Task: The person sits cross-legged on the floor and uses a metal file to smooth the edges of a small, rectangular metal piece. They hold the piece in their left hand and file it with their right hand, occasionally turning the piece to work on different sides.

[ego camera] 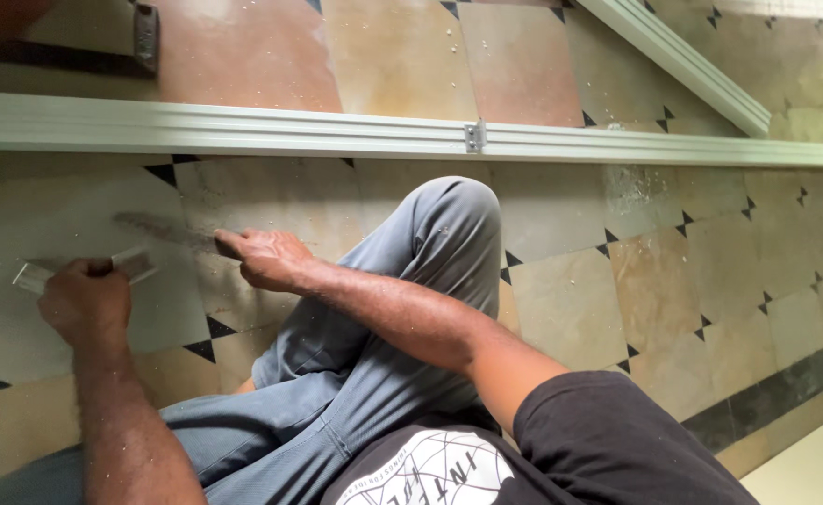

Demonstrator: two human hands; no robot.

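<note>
I sit on a tiled floor [617, 309] with one knee raised. My left hand [84, 301] is closed around a short pale aluminium piece [35, 276], which pokes out on both sides of the fist just above the floor. My right hand [266, 258] reaches across my knee and grips the end of a flat dark grey file-like tool [161, 227]. The tool is motion-blurred and points left toward the aluminium piece. Its tip lies a little above and to the right of my left hand.
A long aluminium rail [243, 129] lies across the floor beyond my hands, with a small metal bracket [473, 137] on it. A second rail [687, 65] runs diagonally at the top right. A dark metal fitting [145, 37] sits top left. Pale dust specks dot the tiles.
</note>
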